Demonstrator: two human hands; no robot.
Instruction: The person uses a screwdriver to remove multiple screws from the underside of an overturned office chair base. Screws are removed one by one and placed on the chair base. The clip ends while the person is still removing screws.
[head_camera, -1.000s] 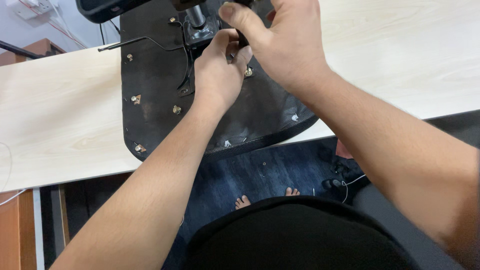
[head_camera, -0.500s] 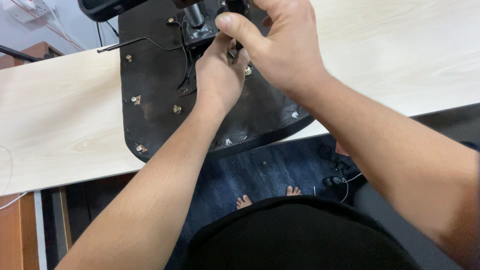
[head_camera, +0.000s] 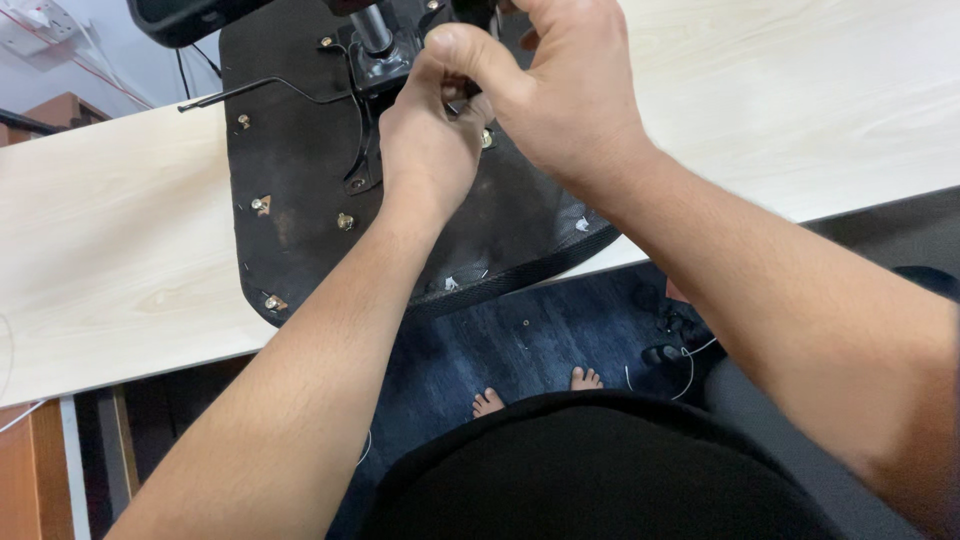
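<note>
Both hands, left (head_camera: 428, 140) and right (head_camera: 560, 90), pinch together at the metal bracket (head_camera: 385, 62) on the upturned chair seat (head_camera: 300, 200) (what they grip is hidden).

Both hands (head_camera: 500, 110) on upturned chair seat (head_camera: 300, 200)

Pale wood-grain tabletop (head_camera: 120, 260); dark blue carpet (head_camera: 520, 340) below; white wall (head_camera: 90, 40) with socket (head_camera: 30, 22), top left.

No packages, labels, signs or screens show anywhere in this view, neither on the counter (head_camera: 120, 250) nor on the floor below it.
</note>
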